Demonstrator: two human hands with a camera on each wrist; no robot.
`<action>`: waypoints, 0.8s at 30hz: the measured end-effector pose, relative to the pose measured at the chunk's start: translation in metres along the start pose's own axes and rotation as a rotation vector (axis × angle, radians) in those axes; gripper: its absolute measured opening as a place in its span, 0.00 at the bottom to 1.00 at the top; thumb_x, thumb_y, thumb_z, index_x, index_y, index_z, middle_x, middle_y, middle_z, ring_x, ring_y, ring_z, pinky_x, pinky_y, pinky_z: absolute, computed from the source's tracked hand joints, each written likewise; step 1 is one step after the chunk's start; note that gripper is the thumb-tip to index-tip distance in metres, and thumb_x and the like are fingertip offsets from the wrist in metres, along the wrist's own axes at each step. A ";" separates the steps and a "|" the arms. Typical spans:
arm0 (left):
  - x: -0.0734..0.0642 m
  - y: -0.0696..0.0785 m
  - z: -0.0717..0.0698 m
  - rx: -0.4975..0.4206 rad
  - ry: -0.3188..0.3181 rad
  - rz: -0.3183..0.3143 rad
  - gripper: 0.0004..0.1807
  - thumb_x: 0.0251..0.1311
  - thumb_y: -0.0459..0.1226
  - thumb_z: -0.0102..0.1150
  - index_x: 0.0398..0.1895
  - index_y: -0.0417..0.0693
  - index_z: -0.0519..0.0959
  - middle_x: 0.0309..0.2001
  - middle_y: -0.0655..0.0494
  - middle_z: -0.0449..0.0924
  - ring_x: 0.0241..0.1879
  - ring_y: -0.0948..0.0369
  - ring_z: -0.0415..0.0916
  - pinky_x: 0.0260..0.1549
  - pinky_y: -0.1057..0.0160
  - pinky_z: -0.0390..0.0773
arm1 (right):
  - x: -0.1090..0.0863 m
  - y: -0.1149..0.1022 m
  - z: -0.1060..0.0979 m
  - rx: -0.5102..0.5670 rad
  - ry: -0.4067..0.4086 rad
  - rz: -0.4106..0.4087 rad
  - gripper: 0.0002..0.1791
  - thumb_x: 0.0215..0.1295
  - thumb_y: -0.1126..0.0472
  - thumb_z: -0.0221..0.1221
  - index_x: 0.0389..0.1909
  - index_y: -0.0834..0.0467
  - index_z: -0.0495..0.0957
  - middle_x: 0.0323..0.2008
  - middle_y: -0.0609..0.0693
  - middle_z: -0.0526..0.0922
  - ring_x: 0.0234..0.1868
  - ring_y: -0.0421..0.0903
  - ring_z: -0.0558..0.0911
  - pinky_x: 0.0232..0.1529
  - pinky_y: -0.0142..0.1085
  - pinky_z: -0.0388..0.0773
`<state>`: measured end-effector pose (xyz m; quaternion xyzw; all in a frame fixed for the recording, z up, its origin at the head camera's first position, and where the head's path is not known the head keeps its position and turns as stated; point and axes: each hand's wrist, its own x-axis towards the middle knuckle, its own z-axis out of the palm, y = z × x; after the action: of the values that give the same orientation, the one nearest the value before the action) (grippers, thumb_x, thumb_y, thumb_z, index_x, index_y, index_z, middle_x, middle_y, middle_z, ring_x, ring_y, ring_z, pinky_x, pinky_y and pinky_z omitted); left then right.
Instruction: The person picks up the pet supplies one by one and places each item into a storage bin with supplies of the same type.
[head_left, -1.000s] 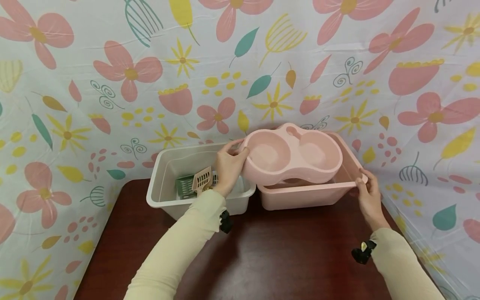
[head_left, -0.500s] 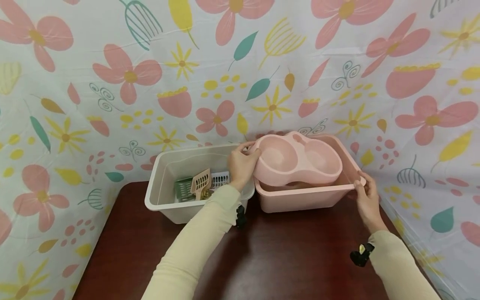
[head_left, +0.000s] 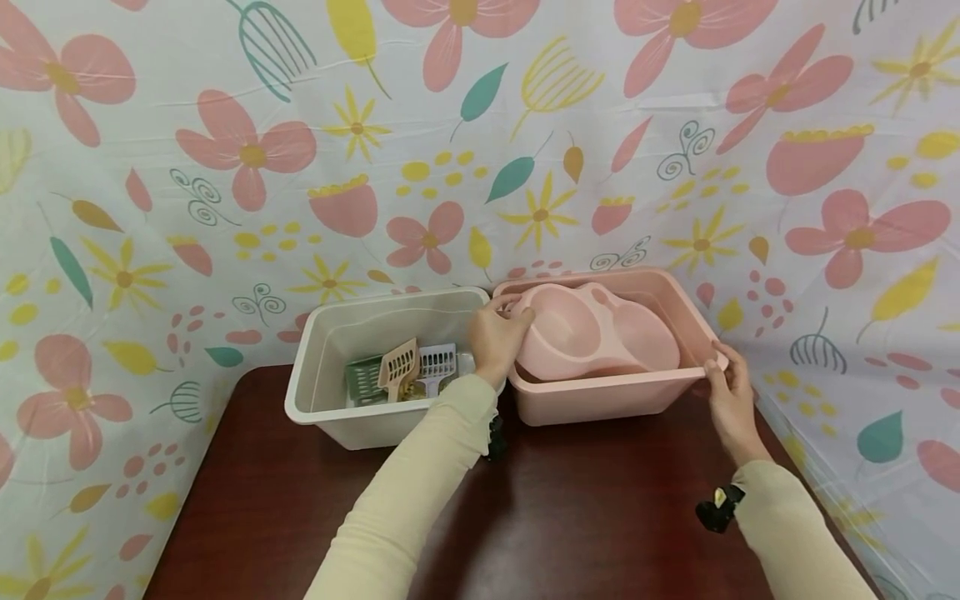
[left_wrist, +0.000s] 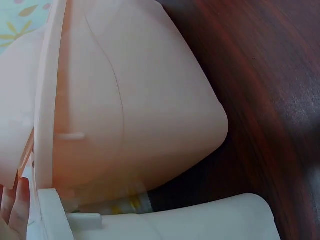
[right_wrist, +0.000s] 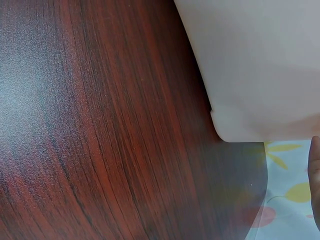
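Observation:
A pink double pet bowl (head_left: 609, 333) sits tilted inside the pink litter box (head_left: 600, 398), its left end higher than its right. My left hand (head_left: 497, 340) grips the bowl's left end, above where the two boxes meet. With my right hand (head_left: 731, 392) I pinch the front right corner of the pink box's rim. In the left wrist view, fingertips (left_wrist: 20, 202) show at the bowl's edge beside the pink box's wall (left_wrist: 135, 100). The right wrist view catches one finger (right_wrist: 315, 175) by the box's outer side (right_wrist: 260, 75).
To the left stands a light grey litter box (head_left: 322, 392). It holds a green slotted scoop (head_left: 363, 379), a beige scoop (head_left: 399, 367) and a white scoop (head_left: 437, 364). Both boxes stand on a dark red wooden table (head_left: 585, 500) against a flowered cloth (head_left: 450, 125).
My left hand has moved right and down, and the double bowl has sunk from above the pink box's rim into the box. My right hand keeps its grip on the corner.

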<state>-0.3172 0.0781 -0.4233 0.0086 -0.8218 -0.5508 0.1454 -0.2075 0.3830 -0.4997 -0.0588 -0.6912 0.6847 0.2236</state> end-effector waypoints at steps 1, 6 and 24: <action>0.000 0.000 0.000 0.013 -0.006 0.008 0.14 0.47 0.45 0.67 0.40 0.58 0.85 0.21 0.62 0.77 0.21 0.65 0.72 0.22 0.65 0.72 | 0.000 -0.001 0.000 -0.011 0.001 0.004 0.22 0.71 0.61 0.47 0.65 0.54 0.60 0.41 0.46 0.67 0.36 0.36 0.71 0.31 0.21 0.72; -0.001 0.001 -0.001 0.059 -0.067 0.046 0.15 0.51 0.44 0.65 0.43 0.56 0.83 0.22 0.61 0.78 0.22 0.65 0.71 0.23 0.66 0.72 | 0.000 -0.002 0.003 -0.006 0.009 0.011 0.22 0.71 0.61 0.47 0.65 0.53 0.60 0.42 0.47 0.67 0.37 0.36 0.71 0.31 0.21 0.72; 0.005 -0.002 -0.029 0.125 -0.371 0.072 0.18 0.58 0.50 0.58 0.50 0.56 0.79 0.36 0.60 0.80 0.33 0.64 0.77 0.30 0.64 0.76 | 0.000 0.001 0.002 0.029 0.021 -0.002 0.23 0.71 0.62 0.47 0.65 0.55 0.60 0.43 0.48 0.67 0.37 0.37 0.71 0.30 0.22 0.72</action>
<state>-0.3152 0.0502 -0.4133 -0.1132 -0.8669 -0.4853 0.0104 -0.2089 0.3817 -0.5007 -0.0620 -0.6790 0.6936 0.2326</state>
